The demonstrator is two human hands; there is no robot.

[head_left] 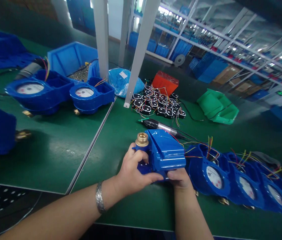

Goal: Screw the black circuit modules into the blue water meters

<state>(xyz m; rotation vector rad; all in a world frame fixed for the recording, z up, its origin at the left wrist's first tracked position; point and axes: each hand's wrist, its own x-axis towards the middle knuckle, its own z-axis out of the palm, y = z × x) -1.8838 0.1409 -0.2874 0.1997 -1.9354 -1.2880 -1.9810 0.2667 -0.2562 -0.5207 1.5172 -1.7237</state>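
A green workbench (56, 150) runs through a factory hall, with white frame posts (141, 50) rising from it and shelving with blue crates behind. Near the front edge, lifted slightly off the bench, sits the blue water meter (164, 151), lid closed and its brass threaded end (141, 139) pointing up and away. The left hand (133, 170), a metal bracelet (100, 198) on its wrist, is wrapped around the body just below the brass end, thumb along the underside. The right hand (179, 178) clasps the lower near edge of the housing, fingers curled under it. The meter looks rigid and fairly heavy for its bulk because of the brass core; the glossy plastic shell could slip, so the body under the lid and the brass neck seem the surest holds, not the hinged lid. Just to the right lies a row of open meters (213, 176) trailing coloured wires. Beyond the held meter are a pen-shaped tool (161, 126), a cluster of black modules (156, 105), a red box (165, 82) and a green tray (217, 106).
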